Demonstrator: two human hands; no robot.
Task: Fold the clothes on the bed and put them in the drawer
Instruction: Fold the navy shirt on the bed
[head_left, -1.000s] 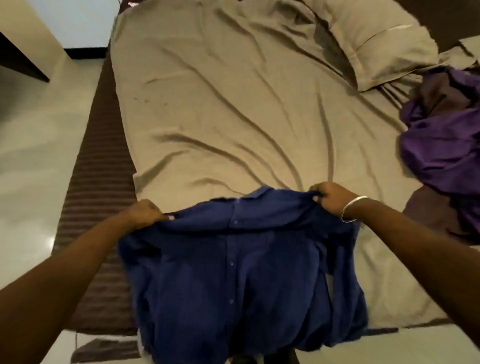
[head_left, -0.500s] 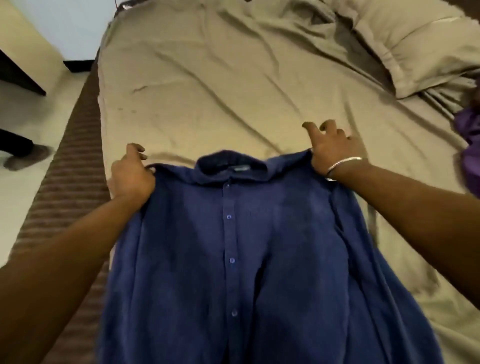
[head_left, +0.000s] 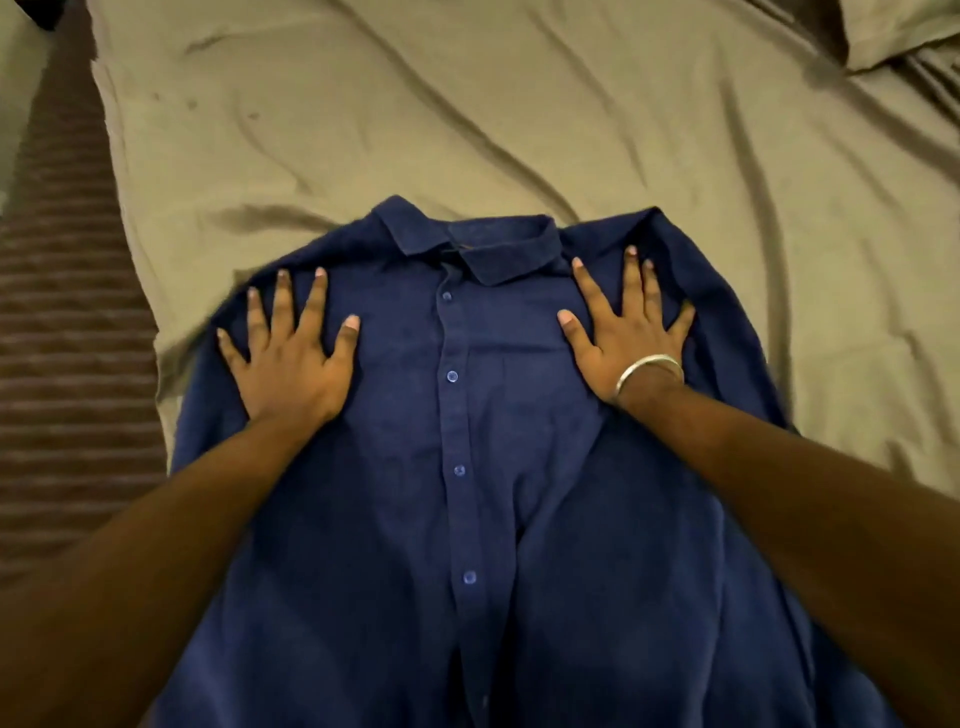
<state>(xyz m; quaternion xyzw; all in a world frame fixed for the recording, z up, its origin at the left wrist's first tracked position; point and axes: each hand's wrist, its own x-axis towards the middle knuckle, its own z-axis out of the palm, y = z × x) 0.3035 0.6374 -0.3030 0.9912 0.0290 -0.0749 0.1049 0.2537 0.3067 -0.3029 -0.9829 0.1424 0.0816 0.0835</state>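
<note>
Bed w/ wrinkled tan cotton sheet (head_left: 467, 119) fills most of the view; a brown striped mattress edge (head_left: 67, 312) runs down the left side, and the corner of a tan pillow (head_left: 893, 31) shows top right.

Navy blue button-front collared shirt (head_left: 467, 467) lies face up on the sheet at the near edge of the bed, collar pointing away, placket buttoned down the middle. Shoulders look bunched and both sleeves seem tucked or rumpled along the sides; lower hem runs out of frame, so can't tell how it lies.

Left hand (head_left: 291, 358) rests flat on the shirt's left chest/shoulder area, fingers spread wide and straight, pressing the cloth, gripping nothing. Right hand (head_left: 623, 338), w/ a thin silver metal bangle (head_left: 649, 369) at the wrist, does the same on the other side: splayed, palm down, nothing pinched.

Step in hand, prob.: smoothing the shirt flat before the first fold. Folding itself not yet begun; drawer not in view.

Next move likely needs palms swept outward to flatten shoulders, then sleeves pulled out straight and sides folded in toward the placket. Fabric looks soft and will shift on the loose sheet.
</note>
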